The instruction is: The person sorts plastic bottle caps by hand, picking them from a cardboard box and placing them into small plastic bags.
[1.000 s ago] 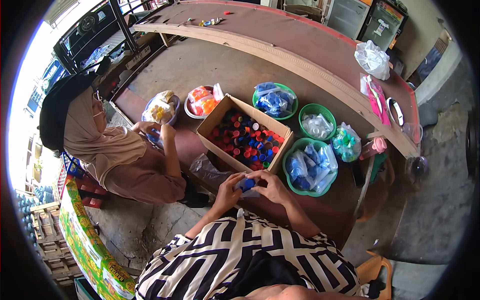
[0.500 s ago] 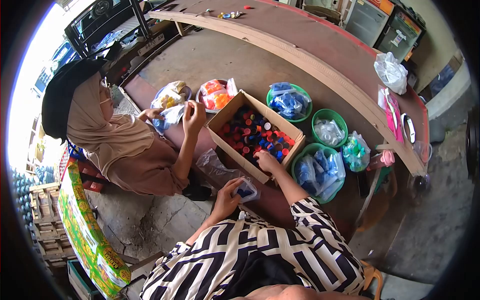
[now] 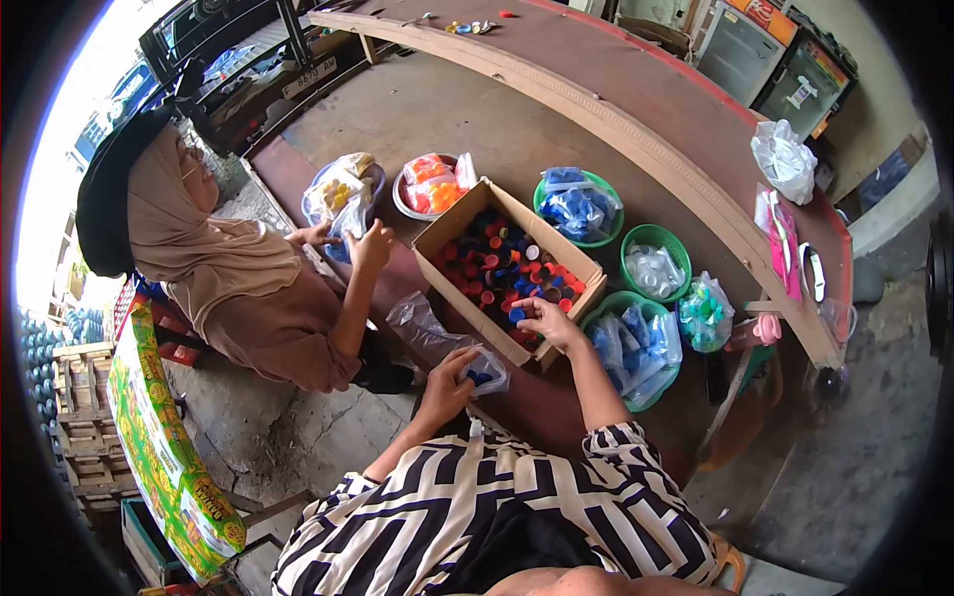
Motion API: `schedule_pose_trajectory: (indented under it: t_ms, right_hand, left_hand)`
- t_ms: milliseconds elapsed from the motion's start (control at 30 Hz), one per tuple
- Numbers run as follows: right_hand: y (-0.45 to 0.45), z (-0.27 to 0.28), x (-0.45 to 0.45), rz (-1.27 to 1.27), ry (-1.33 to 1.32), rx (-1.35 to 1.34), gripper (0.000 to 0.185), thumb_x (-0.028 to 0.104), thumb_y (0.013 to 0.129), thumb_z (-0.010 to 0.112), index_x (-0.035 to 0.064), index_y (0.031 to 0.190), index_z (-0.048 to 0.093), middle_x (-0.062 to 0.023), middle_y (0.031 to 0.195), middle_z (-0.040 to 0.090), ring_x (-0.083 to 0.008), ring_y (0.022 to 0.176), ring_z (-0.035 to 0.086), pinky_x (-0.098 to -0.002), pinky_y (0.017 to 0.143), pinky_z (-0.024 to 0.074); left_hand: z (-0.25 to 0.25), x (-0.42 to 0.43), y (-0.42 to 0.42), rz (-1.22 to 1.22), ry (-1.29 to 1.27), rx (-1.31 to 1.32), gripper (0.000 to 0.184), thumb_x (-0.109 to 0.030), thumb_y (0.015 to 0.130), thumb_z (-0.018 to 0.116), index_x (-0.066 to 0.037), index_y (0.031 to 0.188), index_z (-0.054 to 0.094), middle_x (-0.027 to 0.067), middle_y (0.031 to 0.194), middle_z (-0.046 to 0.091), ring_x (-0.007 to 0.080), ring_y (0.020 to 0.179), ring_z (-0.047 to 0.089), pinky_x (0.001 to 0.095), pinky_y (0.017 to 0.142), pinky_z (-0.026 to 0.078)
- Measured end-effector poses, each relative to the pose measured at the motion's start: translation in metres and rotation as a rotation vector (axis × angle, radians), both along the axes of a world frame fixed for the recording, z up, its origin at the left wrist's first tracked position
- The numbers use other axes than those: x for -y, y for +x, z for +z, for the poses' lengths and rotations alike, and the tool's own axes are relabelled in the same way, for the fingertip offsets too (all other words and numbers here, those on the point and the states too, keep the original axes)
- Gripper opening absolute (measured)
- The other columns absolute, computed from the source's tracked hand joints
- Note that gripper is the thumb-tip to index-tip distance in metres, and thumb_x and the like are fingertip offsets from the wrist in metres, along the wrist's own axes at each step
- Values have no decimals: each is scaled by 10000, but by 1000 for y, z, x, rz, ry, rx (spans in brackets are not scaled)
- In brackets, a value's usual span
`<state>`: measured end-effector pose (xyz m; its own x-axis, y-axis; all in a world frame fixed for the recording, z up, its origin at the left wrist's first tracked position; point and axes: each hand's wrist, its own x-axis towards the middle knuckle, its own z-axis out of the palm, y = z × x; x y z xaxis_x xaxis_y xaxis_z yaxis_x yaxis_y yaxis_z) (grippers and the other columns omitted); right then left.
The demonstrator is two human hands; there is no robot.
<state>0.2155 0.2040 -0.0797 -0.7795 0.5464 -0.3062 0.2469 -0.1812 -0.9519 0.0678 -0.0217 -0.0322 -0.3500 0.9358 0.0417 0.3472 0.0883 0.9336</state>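
Note:
A cardboard box full of loose red, blue and dark bottle caps stands in front of me. Over its near right corner, my right hand pinches a blue bottle cap. My left hand grips a clear plastic bag with several dark blue caps inside, close to the table's near edge. Another clear plastic bag lies between the box and my left hand.
At my left, a co-worker handles a bag beside a basin of yellow caps. A basin of orange packs sits behind the box. Green baskets with bagged blue and clear caps stand right. A wooden rail crosses the table.
My right hand has come up from among the caps with a blue cap in its fingers. The co-worker's raised hand has lowered toward the bag. My left hand keeps its bag.

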Motion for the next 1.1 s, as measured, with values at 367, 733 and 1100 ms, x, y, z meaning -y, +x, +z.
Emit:
schedule_pose_trajectory:
  t_ms: [367,733,1100]
  right_hand:
    - [40,79,100,-37,476,-173,372,37,823,687,59,1186,607,-32,1045,561,-114,914,571,-257,833,470]
    - [24,18,35,-277,562,-64,276,26,830,653,53,1106,654,-83,976,590,-172,890,604,-284,795,493]
    - [-63,-69,-52,47,1203,403,249,60,829,515,151,1005,667,-78,1038,610,-290,1031,561,-425,882,456]
  left_hand:
    - [-2,-18,13,-109,7,113,528,53,723,498,-10,1242,572,122,1244,575,168,756,608,268,649,518]
    - [4,-3,12,-140,41,34,548,49,702,495,-14,1241,572,119,1249,578,183,764,608,270,693,478]
    - [1,20,15,-9,-30,169,553,70,693,474,-7,1232,576,111,1257,576,195,859,635,257,738,476]
